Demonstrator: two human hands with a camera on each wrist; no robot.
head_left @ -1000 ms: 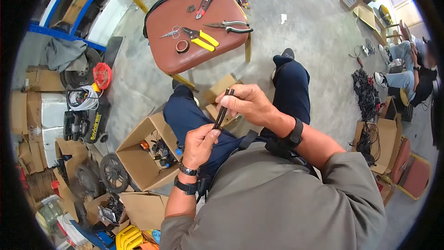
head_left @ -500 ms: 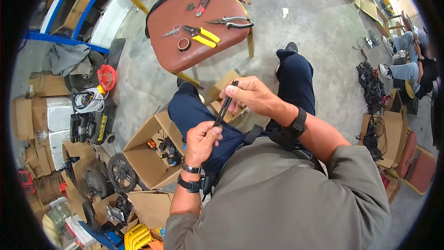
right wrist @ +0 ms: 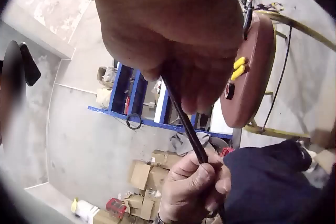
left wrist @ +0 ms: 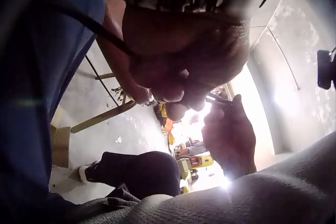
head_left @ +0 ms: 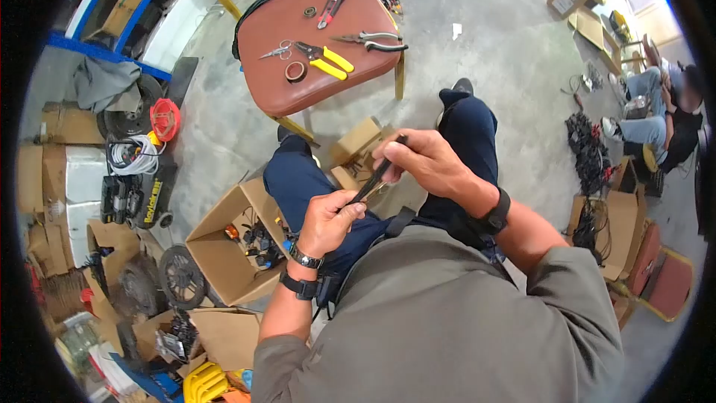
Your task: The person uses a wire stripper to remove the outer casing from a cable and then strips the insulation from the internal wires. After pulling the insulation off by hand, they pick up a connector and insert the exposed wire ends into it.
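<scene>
Two black cable strands (head_left: 378,177) lie side by side, stretched at a slant between the hands above the lap. My left hand (head_left: 328,222) grips their lower part, thumb on top. Farther up, my right hand (head_left: 429,158) pinches them near the upper end, which pokes out just past the thumb. In the right wrist view the strands (right wrist: 185,121) run straight from the right fingers down into the left hand (right wrist: 191,190). A thin cable (left wrist: 97,28) also trails from the left hand in the left wrist view.
Ahead stands a chair with a red-brown seat (head_left: 261,86). It carries yellow-handled wire strippers (head_left: 328,65), pliers (head_left: 373,41), scissors (head_left: 281,50), a tape roll (head_left: 288,75) and a utility knife (head_left: 333,9). An open cardboard box (head_left: 212,257) with cable parts sits beside the left leg.
My right hand has shifted a little to the right, and the strands now slant more that way. The left hand has risen slightly and keeps its grip.
</scene>
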